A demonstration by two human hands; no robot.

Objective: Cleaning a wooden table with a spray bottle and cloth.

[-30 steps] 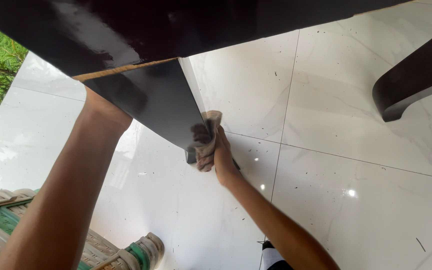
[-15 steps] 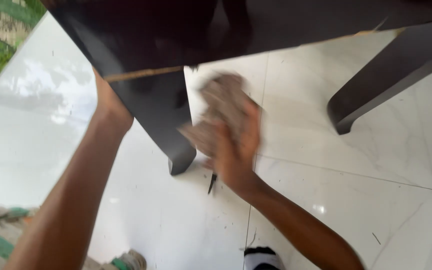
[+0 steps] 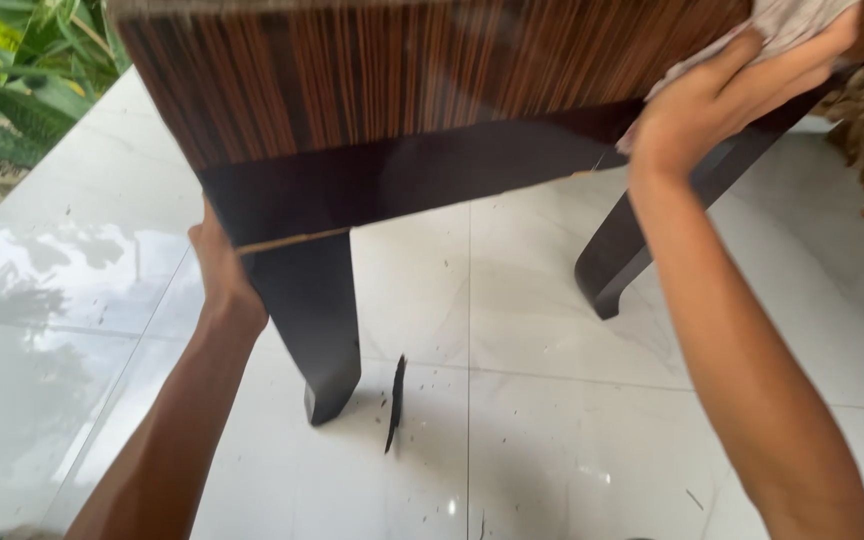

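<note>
White glossy floor tiles (image 3: 572,440); dark wooden table (image 3: 422,110) stands here. Right hand (image 3: 722,95) fingers clamped on cloth (image 3: 787,30) at the surface's right edge. Left hand (image 3: 220,270) grips the near-left corner behind the leg (image 3: 312,320); finger state cannot be told.

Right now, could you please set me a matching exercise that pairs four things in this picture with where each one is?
Things:
1. left hand
2. right hand
3. cloth
4. dark sliver

Places:
A. lying on the white floor tiles beside the near table leg
B. under the fingers on the striped tabletop
C. at the table's near left corner, behind the apron
D. on the tabletop's right edge, pressing down

Pairs: 1-C, 2-D, 3-B, 4-A
</note>
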